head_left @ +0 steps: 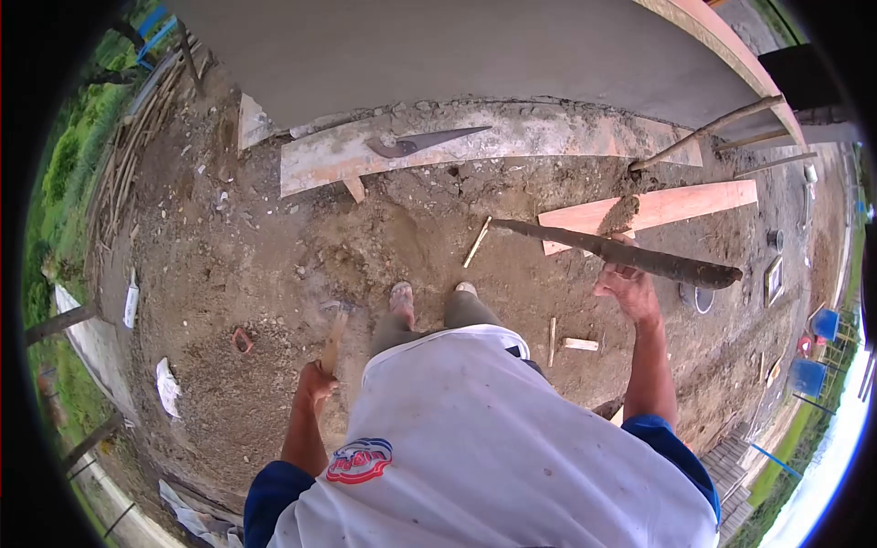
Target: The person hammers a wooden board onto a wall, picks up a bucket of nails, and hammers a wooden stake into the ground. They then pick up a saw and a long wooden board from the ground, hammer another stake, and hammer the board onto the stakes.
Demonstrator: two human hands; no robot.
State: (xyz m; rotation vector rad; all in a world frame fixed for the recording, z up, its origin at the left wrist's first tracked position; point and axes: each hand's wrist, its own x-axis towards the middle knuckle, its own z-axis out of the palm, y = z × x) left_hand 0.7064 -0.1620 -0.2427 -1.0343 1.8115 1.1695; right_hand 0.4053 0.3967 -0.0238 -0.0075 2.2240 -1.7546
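My left hand [317,382] is wrapped round the wooden handle of a hammer [336,336], whose head is low over the dirt left of my feet. My right hand [627,285] grips a long dark wooden pole [658,262] at the right. The pole slants from near the middle, by a small light wood strip [477,242], to its thick end at the right. Behind the pole, a reddish plank [676,208] lies on the ground with some dirt on it.
A handsaw [429,141] rests on a long board [320,164] along the grey wall [457,55]. Thin sticks [713,132] lean at the upper right. Small wood pieces [580,344] and a bucket [697,298] are at the right; a brick-like frame [242,341] is at the left.
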